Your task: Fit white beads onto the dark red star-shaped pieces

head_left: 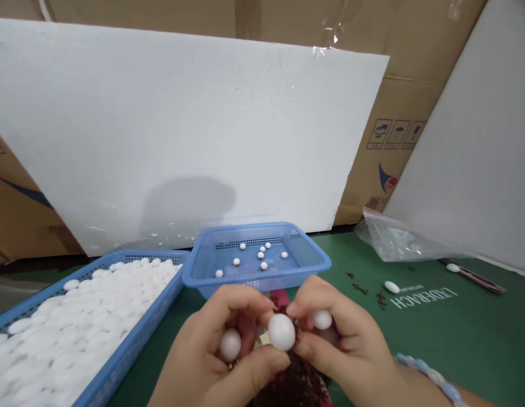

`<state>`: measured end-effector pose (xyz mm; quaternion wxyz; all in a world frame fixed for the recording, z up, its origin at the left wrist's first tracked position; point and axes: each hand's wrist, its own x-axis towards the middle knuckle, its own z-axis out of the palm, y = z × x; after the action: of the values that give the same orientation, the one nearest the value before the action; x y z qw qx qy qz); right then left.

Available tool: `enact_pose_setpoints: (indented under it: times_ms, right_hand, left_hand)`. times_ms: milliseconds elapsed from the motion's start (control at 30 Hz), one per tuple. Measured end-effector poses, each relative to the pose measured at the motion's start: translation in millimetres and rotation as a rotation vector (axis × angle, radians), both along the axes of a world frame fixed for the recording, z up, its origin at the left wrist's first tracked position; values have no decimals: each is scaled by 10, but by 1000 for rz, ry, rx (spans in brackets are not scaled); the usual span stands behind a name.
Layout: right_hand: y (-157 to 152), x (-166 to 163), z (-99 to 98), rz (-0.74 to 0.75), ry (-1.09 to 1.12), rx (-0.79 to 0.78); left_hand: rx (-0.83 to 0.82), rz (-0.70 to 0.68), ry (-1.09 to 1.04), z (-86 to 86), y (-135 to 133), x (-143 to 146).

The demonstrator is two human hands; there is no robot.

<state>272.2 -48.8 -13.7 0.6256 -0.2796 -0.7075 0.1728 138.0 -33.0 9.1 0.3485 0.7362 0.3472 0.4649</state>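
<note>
Two bare hands are meeting low in the view, just in front of a small blue basket (256,277). The left hand (211,353) is curling its fingers around a white foam ball (230,343) in the palm, while its thumb and forefinger are pinching a larger white ball (281,331) held between the two hands. The right hand (351,345) is closing its fingers on another white ball (322,319) and is touching a dark red tuft (294,381) lying beneath both hands. The small basket is holding a few little white beads (262,255). To the left, a larger blue tray (130,345) is lying full of white foam pieces. A loose white piece (391,287) is resting on the green mat (457,333), near a clear plastic bag (393,240).
</note>
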Motion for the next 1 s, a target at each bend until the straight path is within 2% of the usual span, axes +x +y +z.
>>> enact_pose_setpoints:
  times_ms: [167,333,633,767,1000]
  right_hand:
    - [-14,-16,2,-33,-72,-10]
    - [-5,-20,16,-38,-76,-20]
    - [99,70,-9,0,-76,-117]
    - [95,68,-33,-7,-89,-59]
    - [88,45,-35,-49,-105,99]
  left_hand:
    - [87,114,26,-60,8,65]
    - [109,203,8,-100,-26,126]
    - [199,117,98,-71,20,87]
    - [231,84,150,-61,28,85]
    - [283,117,154,-95,-3,90]
